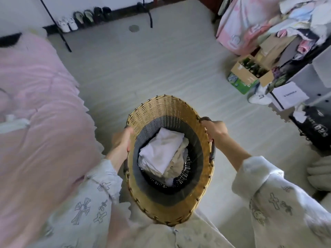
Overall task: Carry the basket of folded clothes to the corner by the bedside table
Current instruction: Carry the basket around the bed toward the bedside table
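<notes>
A pale grey floor (161, 65) with faint stripes fills the middle of the room, and the woven basket (168, 206) hangs above it, held up in front of the person. Left of the basket lies a bed under a pink quilt (35, 122). Beyond the basket, against the far wall, stand shoes (84, 18) in a row; about 6 can be made out, though blur makes the count uncertain. Right of and beyond the basket sits 1 open cardboard box (250, 73) with green bottles inside, and beside it a cluttered shelf unit (304, 56) heaped with clothes. 1 white shoe (259, 98) lies at the foot of that unit.

The basket is tan at the rim, with a grey band below and a black bottom. Inside it rest folded clothes (161, 149), a white piece on top of a beige one.

The left hand (123, 140) is curled closed at the basket's left rim, where its handle should be. The right hand (214, 130) is closed around the dark handle (212, 151) on the right rim. Both sleeves are pale with cross prints.
</notes>
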The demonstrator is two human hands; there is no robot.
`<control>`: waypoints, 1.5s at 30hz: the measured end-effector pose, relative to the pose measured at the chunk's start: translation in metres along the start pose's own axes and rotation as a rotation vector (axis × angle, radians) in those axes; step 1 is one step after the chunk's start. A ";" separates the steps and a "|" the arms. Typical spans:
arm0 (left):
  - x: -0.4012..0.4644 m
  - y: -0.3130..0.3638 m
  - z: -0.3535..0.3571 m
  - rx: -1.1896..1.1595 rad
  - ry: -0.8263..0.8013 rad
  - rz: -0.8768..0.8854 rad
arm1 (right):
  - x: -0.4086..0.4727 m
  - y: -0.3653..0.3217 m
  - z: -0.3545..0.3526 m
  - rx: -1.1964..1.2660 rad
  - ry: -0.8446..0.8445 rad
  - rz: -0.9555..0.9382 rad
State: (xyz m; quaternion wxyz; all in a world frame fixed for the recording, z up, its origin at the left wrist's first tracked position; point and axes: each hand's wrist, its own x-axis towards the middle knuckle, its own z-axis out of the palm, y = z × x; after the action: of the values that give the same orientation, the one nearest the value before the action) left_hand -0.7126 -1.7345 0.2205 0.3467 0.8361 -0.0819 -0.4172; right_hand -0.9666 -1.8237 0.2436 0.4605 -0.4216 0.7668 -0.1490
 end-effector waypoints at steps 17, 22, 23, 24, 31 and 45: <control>0.215 0.189 -0.057 -0.531 0.230 -0.144 | 0.204 -0.344 0.189 -0.238 -0.301 -0.333; 0.308 0.256 -0.098 -0.568 0.250 -0.145 | 0.241 -0.456 0.272 -0.215 -0.328 -0.369; 0.327 0.268 -0.106 -0.563 0.244 -0.144 | 0.247 -0.475 0.286 -0.213 -0.324 -0.369; 0.338 0.277 -0.110 -0.547 0.222 -0.144 | 0.252 -0.485 0.293 -0.224 -0.328 -0.373; 0.458 0.374 -0.169 -0.546 0.235 -0.131 | 0.293 -0.623 0.383 -0.218 -0.349 -0.386; 0.700 0.563 -0.254 -0.658 0.359 -0.159 | 0.400 -0.916 0.593 -0.342 -0.470 -0.503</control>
State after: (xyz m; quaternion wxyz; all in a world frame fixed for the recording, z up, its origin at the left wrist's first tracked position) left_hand 0.0116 -2.3231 0.2408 0.5718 0.7437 0.1837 -0.2936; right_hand -0.0942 -2.5920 0.2616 0.4957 -0.6900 0.5269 -0.0265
